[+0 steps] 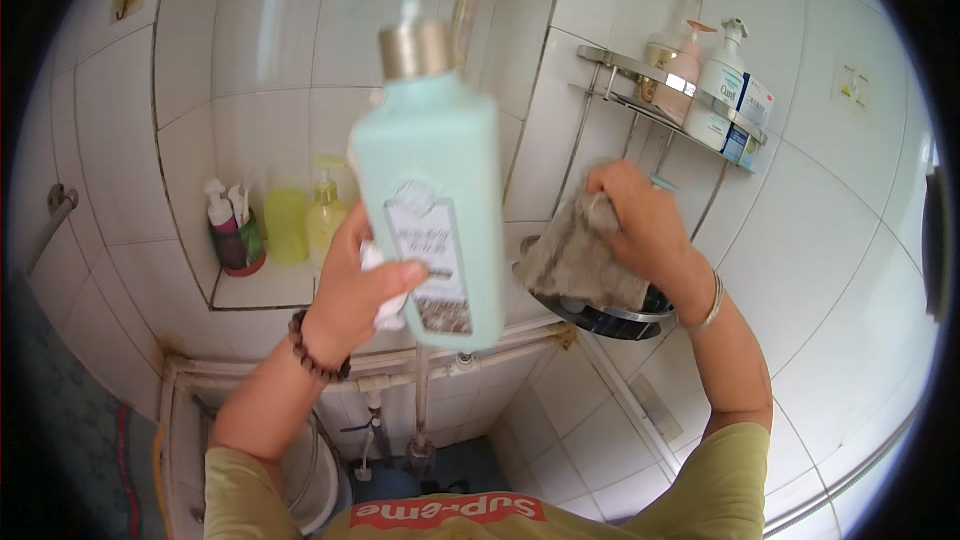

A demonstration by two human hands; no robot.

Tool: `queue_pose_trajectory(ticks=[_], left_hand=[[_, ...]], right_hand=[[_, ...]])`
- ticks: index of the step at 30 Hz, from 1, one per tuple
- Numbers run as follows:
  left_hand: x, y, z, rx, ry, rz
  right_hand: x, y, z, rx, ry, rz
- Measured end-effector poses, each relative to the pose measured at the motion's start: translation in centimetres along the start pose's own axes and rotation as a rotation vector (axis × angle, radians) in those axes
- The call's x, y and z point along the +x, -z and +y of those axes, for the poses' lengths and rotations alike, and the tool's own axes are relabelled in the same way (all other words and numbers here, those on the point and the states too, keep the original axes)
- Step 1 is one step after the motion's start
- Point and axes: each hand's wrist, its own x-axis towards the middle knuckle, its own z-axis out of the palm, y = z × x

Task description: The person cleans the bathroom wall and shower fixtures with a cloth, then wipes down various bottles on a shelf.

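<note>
One mint-green rectangular plastic pump bottle [455, 180], raised before a white-tiled niche [268, 30], slightly tilted, grasped in the left hand [345, 300], thumb across its front; crumpled white wad [391, 315] under the thumb. Rightward, grey-brown cloth [580, 260] clenched in the right hand [645, 225], before a black, metal-rimmed shelf [610, 324].

Your left hand [350, 290] holds a mint-green pump bottle [435, 170], slightly blurred. Right of that bottle, your right hand [645, 225] grips a grey-brown cloth [585, 258] at a dark lower shelf [610, 322]; to its upper right, an upper shelf [622, 64] carries several containers. Left of it, a yellow-green cup [287, 227] stands in a wall niche [265, 290].
</note>
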Motion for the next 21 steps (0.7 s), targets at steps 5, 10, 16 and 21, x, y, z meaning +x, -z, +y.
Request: queue_pose_trajectory(ticks=[5,10,16,21], left_hand=[[8.4,-5.4,2.9,0.178,-0.28,-0.193],[16.9,-10.8,4.5,0.419,-0.557,-0.257],[22.2,-15.6,2.9,0.705,-0.891,-0.263],[24.3,-17.8,0.7,0.844,-1.019,-0.182]], right_hand=[[-3.5,2.0,-0.6,-0.016,0.044,-0.085],[-6.1,3.5,-1.2,-0.055,0.209,-0.124],[-7.9,5.0,-1.5,0.035,0.274,-0.118],[-9.3,5.2,0.3,0.034,0.222,-0.146]])
